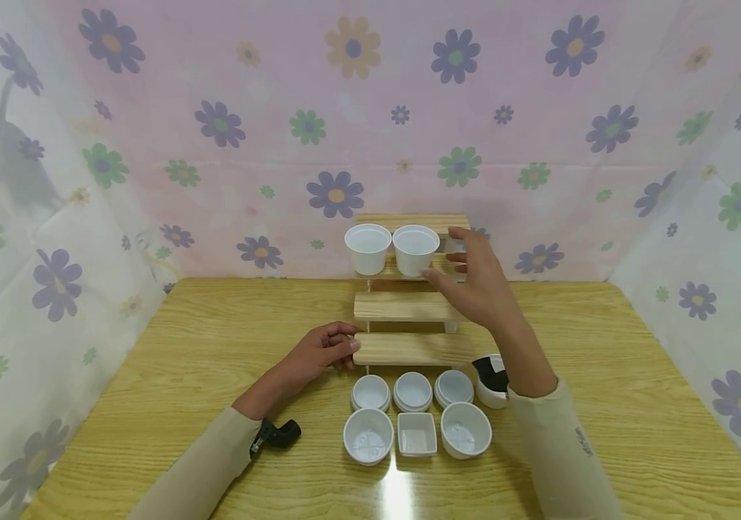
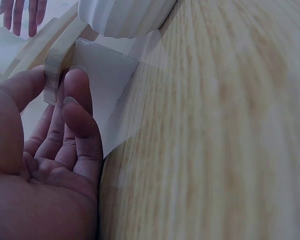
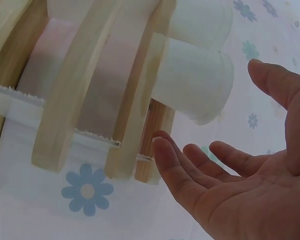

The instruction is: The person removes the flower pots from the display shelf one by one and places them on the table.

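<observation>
A tiered wooden stand (image 1: 412, 349) rises in steps on the table, its slats carried by clear side panels. My left hand (image 1: 320, 354) pinches the left end of its lowest slat, thumb on one face and fingertips on the other, as the left wrist view shows. Two white cups, a left one (image 1: 368, 249) and a right one (image 1: 416, 250), sit side by side on an upper step. Close to the right cup is my right hand (image 1: 474, 278), its fingers spread and nothing in its grasp. In the right wrist view a gap shows between those fingers and the cup (image 3: 195, 80).
Before the stand, three round white dishes (image 1: 412, 391) form a row. Nearer are a round bowl (image 1: 368, 436), a square dish (image 1: 417, 435) and another round bowl (image 1: 466, 430). A white cup (image 1: 491, 396) with something black stands by my right forearm. Flowered cloth (image 1: 253, 180) hangs behind.
</observation>
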`<control>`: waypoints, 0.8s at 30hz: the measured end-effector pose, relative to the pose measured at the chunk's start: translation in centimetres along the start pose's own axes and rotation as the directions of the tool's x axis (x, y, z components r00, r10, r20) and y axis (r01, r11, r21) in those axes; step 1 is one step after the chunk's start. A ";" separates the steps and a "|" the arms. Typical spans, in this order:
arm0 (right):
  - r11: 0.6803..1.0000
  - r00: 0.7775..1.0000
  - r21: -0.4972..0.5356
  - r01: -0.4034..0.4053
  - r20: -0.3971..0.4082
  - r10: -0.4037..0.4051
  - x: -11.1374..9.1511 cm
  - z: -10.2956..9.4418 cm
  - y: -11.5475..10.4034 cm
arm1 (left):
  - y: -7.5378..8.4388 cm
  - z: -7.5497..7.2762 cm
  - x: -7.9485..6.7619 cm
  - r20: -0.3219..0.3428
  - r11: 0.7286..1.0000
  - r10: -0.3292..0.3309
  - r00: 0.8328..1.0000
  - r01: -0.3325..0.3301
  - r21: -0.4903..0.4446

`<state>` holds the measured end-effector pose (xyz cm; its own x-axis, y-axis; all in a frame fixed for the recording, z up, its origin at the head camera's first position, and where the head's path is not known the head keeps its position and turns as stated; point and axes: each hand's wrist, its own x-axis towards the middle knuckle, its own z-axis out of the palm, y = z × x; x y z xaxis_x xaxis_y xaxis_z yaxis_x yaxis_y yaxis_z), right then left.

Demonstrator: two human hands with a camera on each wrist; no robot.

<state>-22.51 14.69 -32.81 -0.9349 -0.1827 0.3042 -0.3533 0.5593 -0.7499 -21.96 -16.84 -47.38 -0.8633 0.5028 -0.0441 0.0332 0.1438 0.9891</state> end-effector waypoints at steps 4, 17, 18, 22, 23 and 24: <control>1.000 1.000 0.018 0.006 -0.011 -0.006 0.3 0.4 -0.3 | 0.1 0.0 0.0 -0.001 1.000 -0.001 1.000 0.001 -0.003; 0.997 0.999 0.074 0.030 -0.038 -0.028 1.4 1.5 0.2 | 0.1 -0.1 -0.1 0.008 1.000 -0.008 1.000 0.008 0.018; 0.996 0.998 0.076 0.040 -0.043 -0.037 1.4 1.6 0.2 | 0.1 -0.1 0.0 0.009 1.000 -0.008 1.000 0.008 0.018; 0.993 0.995 0.086 0.078 -0.066 -0.072 1.7 2.1 0.4 | 0.0 -0.1 0.0 0.008 1.000 -0.006 1.000 0.006 0.014; 0.992 0.994 0.091 0.086 -0.073 -0.080 1.8 2.2 0.5 | 0.0 -0.1 0.0 0.008 1.000 -0.005 1.000 0.005 0.013; 0.991 0.993 0.098 0.094 -0.080 -0.086 1.8 2.3 0.5 | 0.0 -0.1 0.0 0.008 1.000 -0.005 1.000 0.005 0.010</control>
<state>-24.47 12.82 -34.01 -0.8954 -0.1647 0.4137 -0.4409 0.4581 -0.7718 -22.01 -16.89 -47.40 -0.8594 0.5088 -0.0505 0.0335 0.1546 0.9874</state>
